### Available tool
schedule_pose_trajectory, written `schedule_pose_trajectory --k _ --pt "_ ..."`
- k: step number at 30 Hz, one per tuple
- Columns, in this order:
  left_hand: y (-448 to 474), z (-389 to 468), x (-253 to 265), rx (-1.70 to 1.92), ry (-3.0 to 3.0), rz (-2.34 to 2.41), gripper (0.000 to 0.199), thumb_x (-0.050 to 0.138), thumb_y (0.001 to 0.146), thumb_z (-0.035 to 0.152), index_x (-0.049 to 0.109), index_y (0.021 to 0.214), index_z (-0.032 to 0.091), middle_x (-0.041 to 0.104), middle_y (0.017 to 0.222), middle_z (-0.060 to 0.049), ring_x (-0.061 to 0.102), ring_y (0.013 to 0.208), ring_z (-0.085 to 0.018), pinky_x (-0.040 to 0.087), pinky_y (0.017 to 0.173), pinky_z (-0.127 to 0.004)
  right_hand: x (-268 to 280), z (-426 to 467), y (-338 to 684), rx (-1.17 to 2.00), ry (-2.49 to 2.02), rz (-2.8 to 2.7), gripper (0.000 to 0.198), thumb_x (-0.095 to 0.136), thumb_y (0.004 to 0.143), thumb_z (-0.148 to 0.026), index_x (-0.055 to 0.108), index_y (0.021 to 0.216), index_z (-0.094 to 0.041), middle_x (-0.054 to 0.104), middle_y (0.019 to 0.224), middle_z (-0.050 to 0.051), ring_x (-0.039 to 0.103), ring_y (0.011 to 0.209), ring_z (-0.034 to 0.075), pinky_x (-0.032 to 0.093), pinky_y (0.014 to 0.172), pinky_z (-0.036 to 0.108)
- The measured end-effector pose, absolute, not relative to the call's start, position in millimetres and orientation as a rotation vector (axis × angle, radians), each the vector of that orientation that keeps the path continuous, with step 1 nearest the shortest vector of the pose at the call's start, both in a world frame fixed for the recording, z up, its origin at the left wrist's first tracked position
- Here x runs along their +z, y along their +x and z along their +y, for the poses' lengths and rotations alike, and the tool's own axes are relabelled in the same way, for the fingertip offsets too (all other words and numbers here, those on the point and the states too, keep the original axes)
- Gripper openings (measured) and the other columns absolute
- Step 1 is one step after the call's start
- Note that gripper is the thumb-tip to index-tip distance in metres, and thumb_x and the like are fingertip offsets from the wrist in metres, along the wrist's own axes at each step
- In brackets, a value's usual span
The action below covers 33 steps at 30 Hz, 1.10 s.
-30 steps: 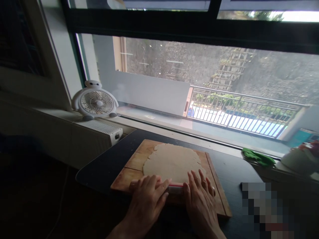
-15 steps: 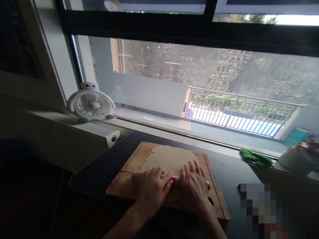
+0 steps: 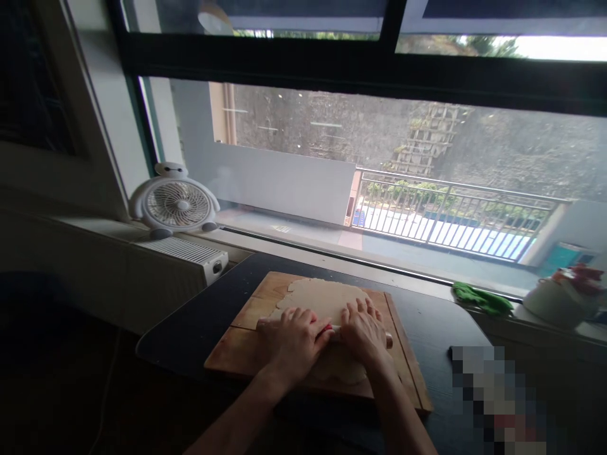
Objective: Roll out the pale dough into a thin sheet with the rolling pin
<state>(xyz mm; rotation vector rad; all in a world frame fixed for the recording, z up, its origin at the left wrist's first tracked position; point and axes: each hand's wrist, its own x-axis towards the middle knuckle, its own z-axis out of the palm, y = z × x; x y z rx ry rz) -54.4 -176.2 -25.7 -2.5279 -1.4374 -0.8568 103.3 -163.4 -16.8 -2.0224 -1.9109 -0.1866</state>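
Observation:
A wide, thin sheet of dough with an uneven edge lies on a wooden board. Across it rests a rolling pin, its wooden ends showing on either side of my hands. My left hand is closed over the left part of the pin, thumb pointing toward the middle near a red patch. Over the right part, my right hand bears on the pin, its fingers reaching forward over the dough. More dough shows on the near side of the pin, partly hidden by my hands and forearms.
The board lies on a dark table by a window. A white fan stands on the left ledge. On the right sill are a green cloth and a pale rounded object. A pixelated patch covers something on the table's right.
Both hands and the rolling pin have moved slightly forward, away from me, over the dough. More dough now shows on the near side. The view has tilted up a little.

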Motion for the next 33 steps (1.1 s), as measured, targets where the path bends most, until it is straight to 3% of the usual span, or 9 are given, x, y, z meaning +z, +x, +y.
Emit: schedule_pose_trajectory --k 4,8,11,14,18,21,24,30,33 --pt "-55.9 -190.7 -37.2 -0.883 -2.508 -1.467 0.028 0.049 0.089 0.035 0.060 0.115 0.032 0.055 0.095 -0.004 0.049 0.090 -0.020 0.036 0.085 -0.041 -25.0 -184.4 102.3 -0.214 -2.011 -1.924 0.045 0.024 0.094 -0.034 0.061 0.113 -0.017 0.044 0.137 0.010 0.025 0.134 0.025 0.020 0.106 0.043" --pt "-68.6 -227.5 -49.9 -0.885 -2.548 -1.458 0.039 0.053 0.087 0.027 0.051 0.125 0.034 0.052 0.108 -0.004 0.048 0.096 -0.021 0.036 0.087 -0.040 -51.8 -245.7 104.4 -0.377 -1.932 -1.960 0.050 0.026 0.094 -0.040 0.043 0.134 -0.014 0.033 0.145 0.007 0.015 0.138 0.023 0.012 0.110 0.044" --pt "-74.8 -237.0 -47.0 -0.886 -2.580 -1.447 0.039 0.052 0.087 0.028 0.050 0.126 0.035 0.053 0.108 -0.003 0.048 0.097 -0.020 0.035 0.088 -0.039 -61.1 -267.2 107.4 -0.443 -1.869 -1.992 0.053 0.029 0.093 -0.042 0.038 0.137 -0.015 0.030 0.146 0.006 0.015 0.138 0.023 0.012 0.110 0.046" --pt "-71.7 -216.2 -36.0 -0.849 -2.621 -1.448 0.030 0.049 0.089 0.035 0.057 0.118 0.034 0.057 0.098 -0.002 0.050 0.091 -0.020 0.036 0.082 -0.037 -52.0 -244.9 109.1 -0.356 -1.926 -1.972 0.050 0.027 0.093 -0.041 0.045 0.132 -0.016 0.035 0.144 0.007 0.018 0.137 0.023 0.013 0.110 0.045" --pt "-55.2 -160.9 -21.7 -0.847 -2.539 -1.509 0.030 0.041 0.092 0.035 0.069 0.088 0.027 0.059 0.085 -0.003 0.052 0.086 -0.019 0.035 0.080 -0.037 -24.9 -177.8 112.2 -0.171 -2.034 -1.905 0.047 0.025 0.094 -0.041 0.059 0.117 -0.018 0.043 0.139 0.011 0.026 0.134 0.028 0.020 0.106 0.048" --pt "-45.4 -133.6 -18.1 -0.867 -2.458 -1.580 0.032 0.044 0.091 0.034 0.070 0.078 0.022 0.060 0.081 -0.004 0.052 0.084 -0.020 0.035 0.081 -0.038 -13.4 -146.8 114.0 -0.134 -2.049 -1.888 0.047 0.026 0.093 -0.040 0.059 0.116 -0.018 0.046 0.135 0.013 0.037 0.128 0.030 0.029 0.100 0.049" --pt "-48.5 -142.9 -23.1 -0.883 -2.477 -1.583 0.035 0.043 0.092 0.036 0.070 0.075 0.021 0.060 0.078 -0.004 0.052 0.081 -0.019 0.035 0.079 -0.036 -19.8 -159.7 112.1 -0.148 -2.053 -1.879 0.047 0.026 0.093 -0.038 0.057 0.120 -0.016 0.043 0.138 0.013 0.032 0.131 0.029 0.025 0.103 0.048" --pt "-78.6 -211.6 -37.5 -0.973 -2.579 -1.480 0.027 0.051 0.088 0.037 0.062 0.113 0.035 0.058 0.098 -0.002 0.050 0.090 -0.019 0.035 0.078 -0.034 -52.4 -248.4 105.7 -0.354 -1.929 -1.965 0.050 0.026 0.094 -0.041 0.043 0.134 -0.017 0.033 0.145 0.006 0.013 0.138 0.023 0.010 0.110 0.046" --pt "-82.8 -213.4 -36.7 -0.909 -2.600 -1.468 0.032 0.054 0.086 0.041 0.059 0.117 0.036 0.058 0.099 -0.002 0.050 0.091 -0.020 0.034 0.080 -0.036 -52.4 -250.5 105.2 -0.345 -1.940 -1.962 0.052 0.026 0.093 -0.043 0.042 0.135 -0.016 0.033 0.145 0.006 0.013 0.138 0.023 0.009 0.110 0.045"
